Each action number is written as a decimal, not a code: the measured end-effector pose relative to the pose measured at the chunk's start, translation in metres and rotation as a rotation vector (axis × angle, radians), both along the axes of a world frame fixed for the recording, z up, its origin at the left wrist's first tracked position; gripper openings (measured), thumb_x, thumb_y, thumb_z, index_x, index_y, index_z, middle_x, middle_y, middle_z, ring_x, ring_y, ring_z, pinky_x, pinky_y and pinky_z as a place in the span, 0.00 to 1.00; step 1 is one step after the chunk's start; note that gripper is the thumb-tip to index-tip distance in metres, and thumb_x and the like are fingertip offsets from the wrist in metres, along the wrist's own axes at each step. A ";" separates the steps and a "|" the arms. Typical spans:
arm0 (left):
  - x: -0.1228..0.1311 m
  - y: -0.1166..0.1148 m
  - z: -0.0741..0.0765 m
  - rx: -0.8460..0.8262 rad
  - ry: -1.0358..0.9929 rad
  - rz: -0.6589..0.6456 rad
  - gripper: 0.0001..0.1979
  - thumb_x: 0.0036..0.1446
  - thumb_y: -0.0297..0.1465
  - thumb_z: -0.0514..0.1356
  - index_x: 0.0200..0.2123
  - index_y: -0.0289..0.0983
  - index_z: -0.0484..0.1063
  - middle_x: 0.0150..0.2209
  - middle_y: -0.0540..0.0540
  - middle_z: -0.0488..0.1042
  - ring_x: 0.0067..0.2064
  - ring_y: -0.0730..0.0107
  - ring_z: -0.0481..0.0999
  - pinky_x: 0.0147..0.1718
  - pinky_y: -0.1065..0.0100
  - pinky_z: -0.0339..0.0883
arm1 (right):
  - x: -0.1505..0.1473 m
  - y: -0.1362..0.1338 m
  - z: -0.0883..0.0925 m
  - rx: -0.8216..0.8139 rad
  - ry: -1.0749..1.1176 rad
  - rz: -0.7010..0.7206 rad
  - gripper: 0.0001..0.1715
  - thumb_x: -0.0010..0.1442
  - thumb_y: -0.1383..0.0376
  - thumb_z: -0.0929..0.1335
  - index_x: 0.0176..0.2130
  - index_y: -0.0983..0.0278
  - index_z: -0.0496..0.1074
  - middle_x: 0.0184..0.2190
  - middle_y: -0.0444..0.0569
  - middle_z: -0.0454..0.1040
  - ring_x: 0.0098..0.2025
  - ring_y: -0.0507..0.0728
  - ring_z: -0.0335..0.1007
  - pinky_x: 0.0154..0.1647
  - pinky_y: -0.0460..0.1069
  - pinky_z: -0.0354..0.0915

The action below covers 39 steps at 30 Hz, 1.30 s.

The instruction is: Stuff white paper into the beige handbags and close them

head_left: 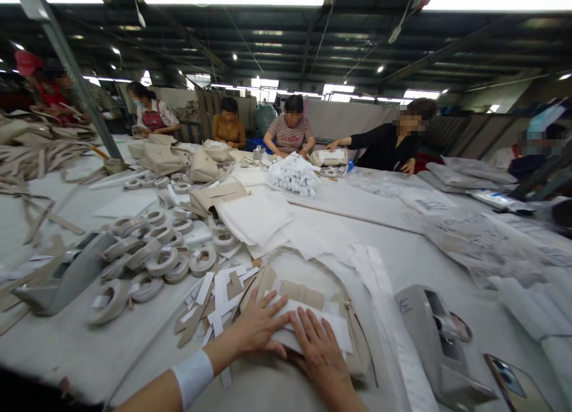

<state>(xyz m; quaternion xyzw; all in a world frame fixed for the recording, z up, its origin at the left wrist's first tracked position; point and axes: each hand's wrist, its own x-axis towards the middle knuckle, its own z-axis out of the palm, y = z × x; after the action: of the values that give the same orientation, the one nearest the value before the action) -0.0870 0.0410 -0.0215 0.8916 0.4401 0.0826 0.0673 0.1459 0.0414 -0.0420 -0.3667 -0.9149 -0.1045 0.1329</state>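
My left hand (258, 326) lies flat with fingers spread on a sheet of white paper (333, 328) that covers a beige bag (308, 293) on the white table (402, 263). My right hand (319, 351) rests flat beside it on the same paper, fingers stretched out. A white wristband sits on my left forearm (193, 376). Neither hand grips anything. The bag's strap curves behind the paper.
Several rolls of tape (161, 260) and paper strips (214, 299) lie left. Grey tape dispensers stand left (67, 275) and right (429, 334). A phone (513, 382) lies at lower right. Stacked white sheets (259, 218) and more bags (161, 156) are farther back. Several people sit across the table.
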 end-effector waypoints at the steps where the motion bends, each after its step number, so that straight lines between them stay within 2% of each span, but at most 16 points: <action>1: 0.000 0.001 0.004 -0.006 -0.002 0.021 0.40 0.52 0.61 0.50 0.65 0.53 0.48 0.66 0.39 0.53 0.65 0.39 0.51 0.56 0.28 0.43 | 0.001 0.001 -0.003 0.018 0.002 -0.002 0.45 0.58 0.50 0.68 0.67 0.60 0.48 0.63 0.56 0.61 0.61 0.67 0.59 0.57 0.61 0.57; 5: -0.006 -0.002 0.019 -0.058 -0.011 0.250 0.36 0.49 0.58 0.58 0.61 0.59 0.56 0.68 0.40 0.48 0.66 0.27 0.44 0.52 0.23 0.43 | 0.006 0.004 -0.014 0.037 -0.001 -0.012 0.48 0.56 0.56 0.70 0.67 0.59 0.45 0.64 0.53 0.58 0.62 0.67 0.57 0.57 0.61 0.57; 8: -0.012 -0.007 0.023 -0.165 -0.091 0.387 0.35 0.52 0.48 0.63 0.62 0.55 0.56 0.68 0.37 0.46 0.66 0.30 0.46 0.54 0.31 0.53 | 0.009 0.006 -0.017 0.003 -0.008 -0.017 0.51 0.53 0.59 0.71 0.67 0.58 0.44 0.65 0.52 0.56 0.63 0.68 0.56 0.58 0.61 0.56; 11: -0.009 -0.015 0.018 -0.167 -0.176 0.399 0.36 0.53 0.43 0.64 0.63 0.48 0.56 0.68 0.33 0.45 0.67 0.37 0.48 0.57 0.40 0.57 | 0.016 0.010 -0.017 -0.047 -0.016 -0.004 0.53 0.51 0.60 0.71 0.67 0.57 0.45 0.65 0.52 0.56 0.63 0.67 0.57 0.58 0.61 0.56; 16: 0.016 -0.035 0.006 -0.099 -0.149 0.444 0.32 0.56 0.42 0.61 0.62 0.44 0.58 0.67 0.30 0.50 0.65 0.37 0.54 0.55 0.41 0.62 | 0.039 0.015 -0.008 -0.159 -0.034 0.044 0.55 0.47 0.62 0.73 0.67 0.55 0.46 0.65 0.51 0.57 0.63 0.66 0.57 0.60 0.61 0.56; 18: 0.024 -0.039 0.010 -0.076 -0.084 0.477 0.30 0.56 0.41 0.61 0.61 0.44 0.61 0.65 0.30 0.53 0.63 0.33 0.56 0.51 0.38 0.64 | 0.044 0.015 -0.006 -0.204 -0.034 0.056 0.54 0.47 0.62 0.73 0.66 0.53 0.47 0.65 0.51 0.56 0.63 0.66 0.56 0.61 0.61 0.55; 20: 0.030 -0.037 0.023 0.007 -0.033 0.495 0.26 0.57 0.40 0.60 0.58 0.44 0.65 0.65 0.30 0.54 0.64 0.31 0.53 0.51 0.32 0.61 | 0.045 0.014 -0.004 -0.248 -0.034 0.052 0.53 0.48 0.63 0.72 0.66 0.53 0.48 0.65 0.52 0.56 0.64 0.67 0.55 0.61 0.62 0.54; 21: 0.032 -0.034 0.031 0.060 -0.025 0.473 0.24 0.58 0.40 0.59 0.58 0.43 0.65 0.65 0.31 0.53 0.65 0.32 0.51 0.52 0.31 0.58 | 0.045 0.013 -0.004 -0.271 -0.034 0.046 0.52 0.48 0.63 0.72 0.66 0.53 0.49 0.65 0.52 0.55 0.65 0.67 0.53 0.62 0.63 0.54; 23: 0.038 -0.024 0.049 0.128 -0.055 0.340 0.24 0.61 0.39 0.57 0.60 0.43 0.62 0.67 0.33 0.51 0.67 0.39 0.48 0.57 0.33 0.53 | 0.043 0.013 -0.004 -0.322 -0.036 0.035 0.51 0.48 0.63 0.72 0.66 0.53 0.49 0.66 0.52 0.54 0.65 0.67 0.52 0.63 0.64 0.52; 26: 0.047 -0.010 0.062 0.045 -0.106 0.045 0.31 0.63 0.36 0.55 0.66 0.44 0.48 0.68 0.37 0.48 0.67 0.52 0.50 0.60 0.45 0.56 | 0.042 0.010 -0.001 -0.399 -0.020 0.004 0.51 0.49 0.62 0.72 0.66 0.54 0.49 0.67 0.54 0.52 0.66 0.68 0.50 0.64 0.66 0.49; 28: 0.050 -0.004 0.052 -0.052 -0.068 -0.082 0.36 0.61 0.37 0.57 0.67 0.46 0.41 0.68 0.39 0.48 0.67 0.54 0.52 0.61 0.49 0.56 | 0.042 0.007 0.002 -0.455 0.013 -0.003 0.52 0.50 0.60 0.72 0.66 0.54 0.47 0.67 0.53 0.53 0.66 0.68 0.49 0.65 0.67 0.47; 31: 0.047 0.002 0.014 -0.120 0.096 -0.145 0.43 0.59 0.44 0.58 0.67 0.43 0.35 0.67 0.37 0.51 0.66 0.48 0.54 0.60 0.45 0.55 | 0.043 0.001 0.009 -0.523 0.087 0.030 0.50 0.52 0.53 0.71 0.66 0.53 0.47 0.67 0.51 0.53 0.67 0.67 0.48 0.65 0.68 0.45; 33: 0.041 0.005 -0.018 -0.032 0.163 -0.173 0.46 0.58 0.49 0.57 0.67 0.41 0.30 0.66 0.36 0.51 0.66 0.45 0.54 0.59 0.46 0.57 | 0.047 -0.002 0.012 -0.526 0.147 0.061 0.48 0.53 0.50 0.70 0.66 0.53 0.48 0.66 0.49 0.54 0.67 0.66 0.48 0.66 0.68 0.44; 35: 0.035 0.007 -0.044 0.149 0.166 -0.198 0.43 0.61 0.46 0.54 0.67 0.41 0.27 0.65 0.38 0.55 0.64 0.49 0.58 0.57 0.51 0.61 | 0.055 -0.001 0.015 -0.489 0.238 0.078 0.45 0.55 0.48 0.68 0.65 0.56 0.51 0.65 0.51 0.57 0.65 0.64 0.52 0.66 0.63 0.49; 37: 0.030 0.010 -0.061 0.318 0.156 -0.201 0.40 0.63 0.42 0.52 0.67 0.41 0.28 0.64 0.40 0.59 0.62 0.53 0.62 0.56 0.56 0.63 | 0.071 0.006 0.018 -0.396 0.380 -0.036 0.36 0.61 0.51 0.64 0.63 0.60 0.56 0.62 0.54 0.63 0.62 0.61 0.60 0.63 0.57 0.58; 39: 0.028 0.012 -0.069 0.421 0.153 -0.201 0.38 0.63 0.40 0.52 0.67 0.41 0.31 0.62 0.43 0.63 0.61 0.57 0.64 0.54 0.61 0.64 | 0.093 0.019 0.021 -0.269 0.450 -0.355 0.24 0.67 0.57 0.58 0.58 0.62 0.64 0.56 0.55 0.70 0.57 0.57 0.66 0.57 0.52 0.64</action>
<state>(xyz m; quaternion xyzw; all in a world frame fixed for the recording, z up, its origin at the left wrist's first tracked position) -0.0588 0.0534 -0.0902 0.9289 0.3263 0.0978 -0.1456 0.2386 0.0607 -0.0211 -0.5489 -0.7897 0.0798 0.2620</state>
